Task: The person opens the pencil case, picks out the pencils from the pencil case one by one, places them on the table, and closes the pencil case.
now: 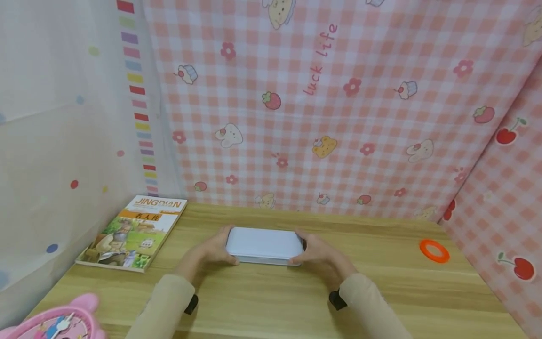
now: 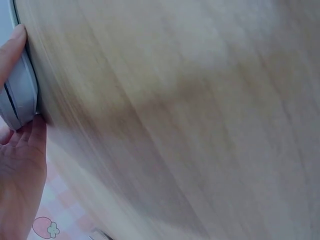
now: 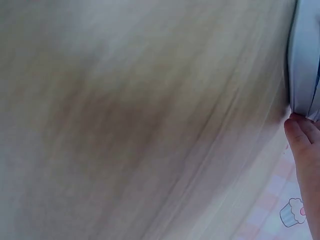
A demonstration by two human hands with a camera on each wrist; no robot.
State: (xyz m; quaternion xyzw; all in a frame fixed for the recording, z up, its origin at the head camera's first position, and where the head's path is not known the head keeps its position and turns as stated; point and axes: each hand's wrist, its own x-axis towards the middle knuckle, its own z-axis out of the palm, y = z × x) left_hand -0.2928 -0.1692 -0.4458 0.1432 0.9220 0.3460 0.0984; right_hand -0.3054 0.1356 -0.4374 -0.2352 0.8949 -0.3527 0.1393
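Note:
A pale bluish-white oblong case [image 1: 266,242] with rounded ends, much like a glasses case, is at the middle of the table. Its long side faces me, and a seam runs around its edge. My left hand [image 1: 217,247] grips the left end, thumb at the front and fingers behind. The right hand [image 1: 315,249] holds the opposite end in the same way. In the left wrist view the thumb and fingers of the left hand [image 2: 22,165] touch the case [image 2: 22,90]. Fingertips of the right hand [image 3: 306,145] meet the case end [image 3: 304,60] in the right wrist view.
A picture book [image 1: 133,235] lies at the back left of the wooden table [image 1: 271,301]. In the front left corner is a pink toy clock [image 1: 63,325], partly cut off. An orange ring [image 1: 434,251] lies on the right. Patterned cloth [image 1: 296,117] hangs behind the table.

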